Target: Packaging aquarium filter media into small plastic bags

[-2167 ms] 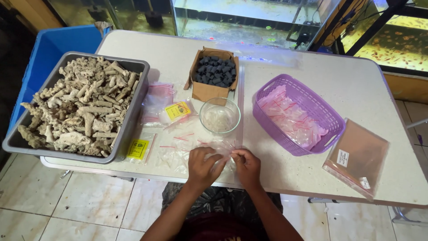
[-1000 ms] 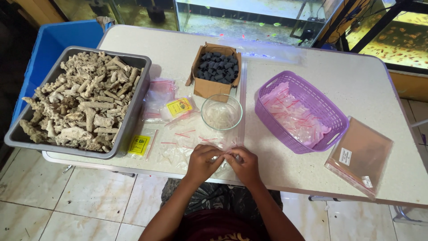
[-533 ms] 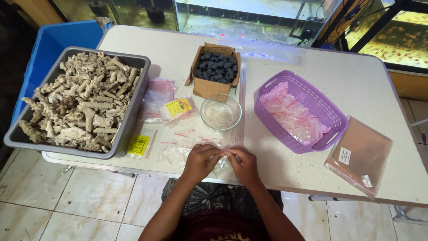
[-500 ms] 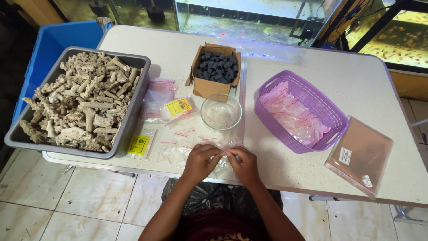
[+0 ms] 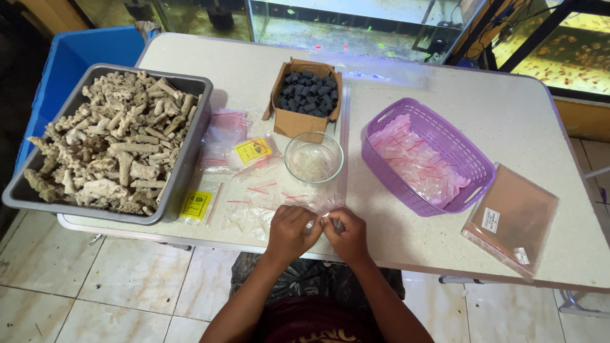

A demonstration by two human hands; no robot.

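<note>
My left hand (image 5: 291, 231) and my right hand (image 5: 347, 234) meet at the near edge of the white table (image 5: 495, 114). Both pinch a small clear plastic bag (image 5: 323, 216) between their fingertips; what is inside it is too small to tell. Just beyond them lie several loose clear bags with red strips (image 5: 260, 197). A glass bowl (image 5: 313, 157) stands a little farther out, straight ahead of my hands.
A grey tub of pale coral rubble (image 5: 117, 149) fills the left end, over a blue bin (image 5: 76, 60). A cardboard box of dark round pieces (image 5: 305, 95) sits behind the bowl. A purple basket of filled bags (image 5: 422, 159) and a stack of flat bags (image 5: 511, 219) lie right.
My hands stay together at the table edge, only the fingers shifting on the small bag. The view has tilted slightly.
</note>
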